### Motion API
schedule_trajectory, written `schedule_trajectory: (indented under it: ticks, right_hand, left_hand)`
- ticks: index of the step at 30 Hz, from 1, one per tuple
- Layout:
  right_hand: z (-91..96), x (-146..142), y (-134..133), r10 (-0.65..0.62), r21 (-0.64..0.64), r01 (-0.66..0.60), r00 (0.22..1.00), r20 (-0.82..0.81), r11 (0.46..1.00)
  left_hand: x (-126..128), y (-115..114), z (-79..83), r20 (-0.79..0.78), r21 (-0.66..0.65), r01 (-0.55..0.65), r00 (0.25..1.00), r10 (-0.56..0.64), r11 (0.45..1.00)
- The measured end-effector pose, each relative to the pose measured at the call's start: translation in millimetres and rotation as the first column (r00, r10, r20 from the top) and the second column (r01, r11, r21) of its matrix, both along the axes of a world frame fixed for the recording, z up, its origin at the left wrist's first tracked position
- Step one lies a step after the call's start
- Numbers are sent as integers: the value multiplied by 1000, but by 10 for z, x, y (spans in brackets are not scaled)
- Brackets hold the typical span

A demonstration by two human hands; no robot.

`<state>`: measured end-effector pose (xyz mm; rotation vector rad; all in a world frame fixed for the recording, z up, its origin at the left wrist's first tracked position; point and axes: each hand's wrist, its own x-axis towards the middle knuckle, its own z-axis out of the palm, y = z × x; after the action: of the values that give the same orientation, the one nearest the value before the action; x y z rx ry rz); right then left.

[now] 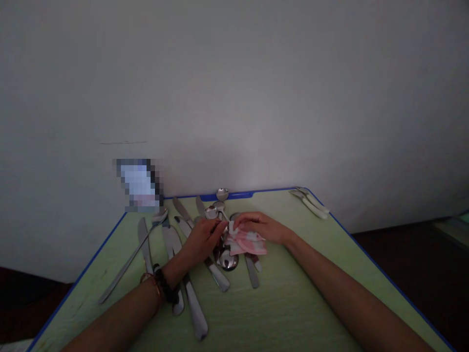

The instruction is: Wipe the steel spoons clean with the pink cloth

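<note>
My left hand (205,239) is over the cutlery with its fingers pinched together. What it grips is hidden by the fingers. My right hand (262,227) is closed on a pink and white cloth (247,242), which hangs toward the table close to my left fingertips. Just beyond the hands, a spoon (219,206) has its handle running toward the cloth, and a second spoon bowl (211,212) lies beside it. Below the cloth shows a larger shiny spoon bowl (229,259). Two flat metal handles (252,271) stick out from under the cloth.
Several table knives (194,303) lie under and around my left forearm. A long-handled spoon (128,261) crosses a knife at the left. Forks with pale handles (311,203) rest at the far right corner of the green table (286,303). A blurred phone-like screen (139,183) stands by the wall.
</note>
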<state>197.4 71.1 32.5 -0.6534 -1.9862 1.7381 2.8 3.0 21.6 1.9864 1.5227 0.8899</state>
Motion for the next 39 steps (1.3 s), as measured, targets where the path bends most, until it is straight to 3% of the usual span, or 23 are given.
schedule_trajectory:
  ticks: [5,10,16,24,29,35,39]
  right_hand:
    - [-42,-5,1,50,-40,-50,999,9,998]
    - [-19,-6,-9,-17,-140,11,999,-40,990]
    - [-34,23,-13,-130,-392,58,979,-159,918]
    - [-82,39,6,-242,-524,82,939,-245,848]
    - [-128,-7,53,-435,-555,205,841,-321,806]
    - [-180,-50,123,-616,-640,302,708,-346,706]
    - [-168,-44,135,-644,-686,281,679,-353,672]
  left_hand:
    - [-1,0,-4,-23,25,7,1000,-7,1000]
    - [13,-8,-10,131,-70,-63,989,72,995]
    - [12,18,4,252,-114,-217,938,239,970]
    - [-10,11,-2,244,-51,-324,913,326,945]
    - [9,11,2,261,-49,-206,942,211,977]
    - [16,-20,17,143,-26,-1,990,4,1000]
    - [12,-36,1,216,-56,11,976,1,998]
